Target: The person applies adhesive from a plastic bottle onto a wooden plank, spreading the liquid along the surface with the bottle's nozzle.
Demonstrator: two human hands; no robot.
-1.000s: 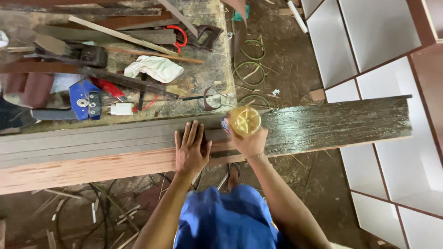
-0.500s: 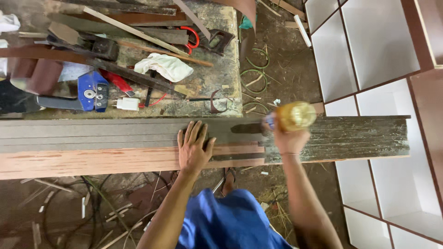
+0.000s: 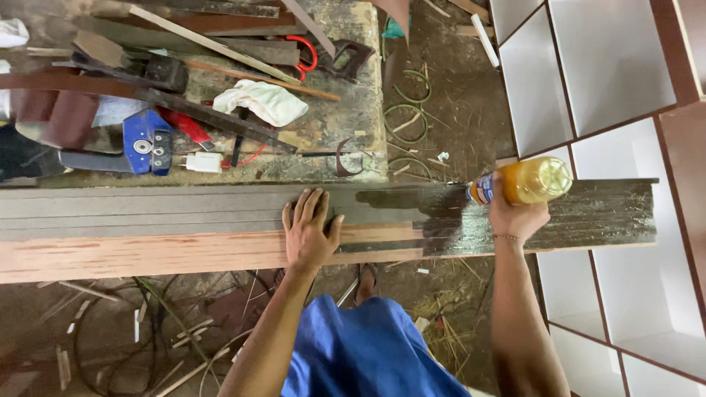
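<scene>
1. The bottle (image 3: pixel 526 181) is in the right hand (image 3: pixel 515 217), right of centre in the frame, lying tipped on its side over the boards (image 3: pixel 184 220). It looks like clear plastic filled with amber liquid, with its capped end pointing left.
2. Handling, as a judgement: the bottle is likely light and somewhat squeezable, so a firm wrap round the body gives the best hold; any liquid on its outside would make it slippery.
3. The right hand's fingers are closed round the bottle's lower side, pinching it from beneath and behind. The forearm rises nearly straight up the frame from the lower right, wrist bent slightly left.
4. The boards run as a long stack across the middle of the frame. They look stiff and heavy, better steadied than lifted. The right stretch is dark and wet-looking, the left stretch dry and grey-brown, with a reddish board along the near edge.
5. The left hand (image 3: pixel 309 231) lies flat on the boards at centre frame, fingers spread and pointing up the frame, palm pressing down; it grips nothing. Its arm comes up from lower centre beside the blue shirt (image 3: pixel 368 353).
6. Upper left, a bench (image 3: pixel 353 132) holds a white cloth (image 3: pixel 261 101) and scattered tools. White shelving (image 3: pixel 603 66) fills the right edge.
</scene>
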